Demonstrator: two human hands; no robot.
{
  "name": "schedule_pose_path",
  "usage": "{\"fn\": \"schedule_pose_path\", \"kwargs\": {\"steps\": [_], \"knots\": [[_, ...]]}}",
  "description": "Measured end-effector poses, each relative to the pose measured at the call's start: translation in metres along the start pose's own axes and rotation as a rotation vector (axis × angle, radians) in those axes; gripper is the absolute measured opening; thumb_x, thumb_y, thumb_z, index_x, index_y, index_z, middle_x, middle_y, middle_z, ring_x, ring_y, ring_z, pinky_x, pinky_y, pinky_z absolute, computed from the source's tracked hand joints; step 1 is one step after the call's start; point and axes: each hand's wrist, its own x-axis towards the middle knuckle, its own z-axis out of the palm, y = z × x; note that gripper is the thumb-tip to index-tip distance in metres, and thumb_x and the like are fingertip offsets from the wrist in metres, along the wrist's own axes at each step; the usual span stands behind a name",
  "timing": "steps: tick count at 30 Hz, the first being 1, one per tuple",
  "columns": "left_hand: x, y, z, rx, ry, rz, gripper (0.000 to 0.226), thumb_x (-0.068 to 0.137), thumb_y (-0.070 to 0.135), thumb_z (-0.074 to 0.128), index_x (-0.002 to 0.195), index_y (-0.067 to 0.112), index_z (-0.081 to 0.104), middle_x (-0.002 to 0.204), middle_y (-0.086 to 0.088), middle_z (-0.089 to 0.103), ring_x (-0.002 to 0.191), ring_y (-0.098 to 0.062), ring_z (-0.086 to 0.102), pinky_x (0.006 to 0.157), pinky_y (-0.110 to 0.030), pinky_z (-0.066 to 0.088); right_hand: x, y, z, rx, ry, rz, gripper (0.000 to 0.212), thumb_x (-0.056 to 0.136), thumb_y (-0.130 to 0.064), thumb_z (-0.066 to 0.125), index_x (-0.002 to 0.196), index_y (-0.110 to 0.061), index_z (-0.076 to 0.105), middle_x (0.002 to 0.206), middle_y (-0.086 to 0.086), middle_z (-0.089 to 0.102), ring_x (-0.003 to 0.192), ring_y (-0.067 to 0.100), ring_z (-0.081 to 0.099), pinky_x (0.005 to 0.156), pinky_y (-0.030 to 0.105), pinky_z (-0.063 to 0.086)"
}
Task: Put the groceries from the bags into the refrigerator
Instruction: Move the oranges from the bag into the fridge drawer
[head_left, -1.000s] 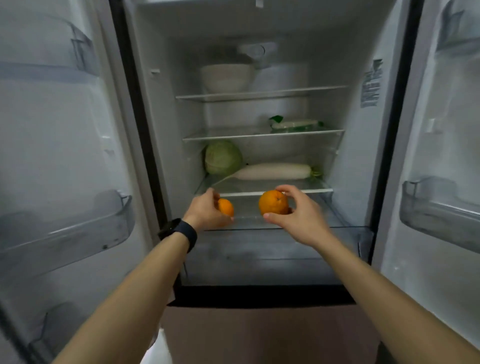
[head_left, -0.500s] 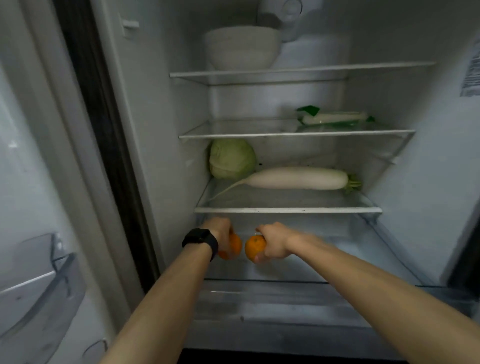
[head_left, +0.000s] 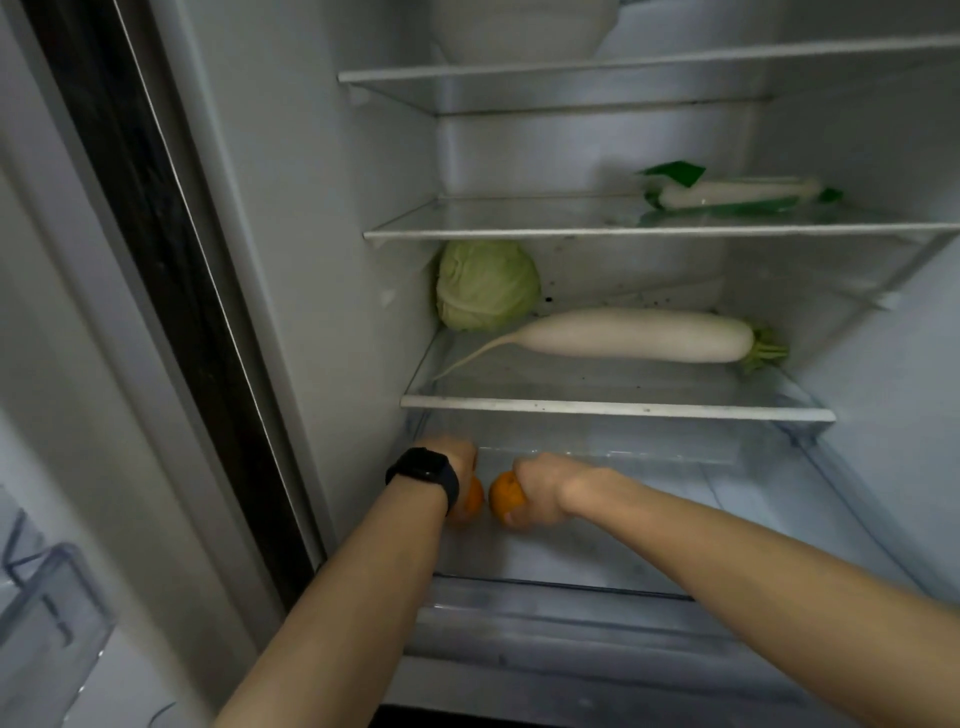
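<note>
Reaching into the refrigerator's bottom compartment (head_left: 649, 556), the left hand (head_left: 454, 457), a black watch (head_left: 426, 475) on its wrist, has its grip closed on an orange (head_left: 470, 501); the right hand (head_left: 537, 488) clasps a second orange (head_left: 503, 496) just beside it. On the shelf above lie a cabbage (head_left: 485, 286) and daikon (head_left: 623, 340); higher, a green packet (head_left: 732, 192).

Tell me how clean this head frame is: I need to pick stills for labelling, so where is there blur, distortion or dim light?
Head view: the wide lens bows the door frame and tilts the shelves; light is dim and bluish, with no harsh glare; the hands and oranges are slightly soft, the left orange mostly hidden; the cabbage and radish read clearly.
</note>
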Motion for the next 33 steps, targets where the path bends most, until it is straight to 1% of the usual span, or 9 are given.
{"fn": "schedule_pose_path", "kwargs": {"steps": [6,10,15,18,22,26,28,30,33], "knots": [[0.003,-0.001,0.002,0.005,0.004,-0.005,0.043,0.085,0.031,0.07,0.125,0.016,0.063,0.122,-0.01,0.064,0.105,-0.027,0.065,0.076,-0.029,0.05,0.0,0.004,-0.001,-0.011,-0.011,0.023,0.061,0.092,-0.059,0.057,0.13,-0.012,0.057,0.13,0.014,0.061,0.116,0.032,0.06,0.081,0.032,0.044],[-0.002,0.002,-0.002,0.039,-0.005,0.004,0.045,0.083,0.031,0.073,0.124,0.015,0.064,0.123,-0.01,0.064,0.106,-0.027,0.065,0.075,-0.03,0.051,-0.009,0.01,-0.013,-0.006,0.003,0.033,0.067,0.091,-0.059,0.059,0.136,-0.01,0.055,0.135,0.013,0.06,0.12,0.032,0.058,0.094,0.034,0.05],[-0.02,0.007,-0.021,0.096,0.005,0.047,0.052,0.082,0.037,0.076,0.128,0.015,0.064,0.128,-0.01,0.063,0.11,-0.027,0.065,0.09,-0.036,0.056,-0.058,0.021,-0.042,0.088,0.083,-0.009,0.056,0.096,-0.055,0.055,0.142,-0.023,0.054,0.142,0.003,0.057,0.128,0.026,0.053,0.105,0.033,0.043],[-0.044,0.016,-0.042,0.067,0.123,0.085,0.052,0.086,0.042,0.072,0.132,0.021,0.061,0.132,-0.006,0.061,0.115,-0.026,0.061,0.094,-0.037,0.054,-0.102,0.029,-0.046,0.27,0.236,-0.048,0.041,0.094,-0.053,0.058,0.129,-0.032,0.064,0.129,-0.005,0.065,0.12,0.017,0.058,0.103,0.031,0.045],[-0.101,0.026,-0.051,-0.046,0.453,0.165,0.049,0.09,0.05,0.063,0.134,0.033,0.054,0.135,-0.005,0.058,0.121,-0.025,0.056,0.096,-0.039,0.05,-0.166,0.036,-0.027,0.53,0.579,-0.11,0.026,0.094,-0.04,0.063,0.118,-0.034,0.069,0.112,-0.014,0.071,0.101,0.002,0.065,0.096,0.026,0.05],[-0.167,0.028,-0.033,-0.174,0.676,0.215,0.04,0.093,0.05,0.057,0.13,0.036,0.055,0.13,0.001,0.059,0.118,-0.022,0.056,0.09,-0.04,0.052,-0.225,0.032,0.005,0.636,0.871,-0.153,0.023,0.094,-0.035,0.063,0.116,-0.038,0.069,0.111,-0.025,0.067,0.106,-0.006,0.059,0.086,0.006,0.042],[-0.201,0.031,-0.016,-0.233,0.747,0.225,0.039,0.092,0.051,0.055,0.129,0.038,0.054,0.13,0.005,0.059,0.119,-0.019,0.055,0.089,-0.04,0.053,-0.25,0.027,0.024,0.657,0.955,-0.163,0.025,0.093,-0.037,0.063,0.117,-0.038,0.069,0.115,-0.027,0.065,0.11,-0.006,0.057,0.09,0.009,0.042],[-0.237,0.033,0.006,-0.273,0.787,0.21,0.038,0.093,0.051,0.054,0.13,0.041,0.053,0.133,0.009,0.058,0.122,-0.017,0.053,0.09,-0.041,0.052,-0.271,0.019,0.047,0.626,1.012,-0.184,0.026,0.093,-0.035,0.064,0.118,-0.037,0.069,0.117,-0.025,0.066,0.111,-0.003,0.058,0.094,0.019,0.045],[-0.293,0.032,0.051,-0.261,0.813,0.139,0.038,0.094,0.048,0.054,0.132,0.041,0.052,0.131,0.012,0.057,0.12,-0.015,0.052,0.089,-0.038,0.051,-0.3,0.001,0.085,0.636,1.019,-0.238,0.029,0.093,-0.032,0.066,0.121,-0.036,0.068,0.117,-0.021,0.067,0.111,0.003,0.06,0.094,0.026,0.047]]}}
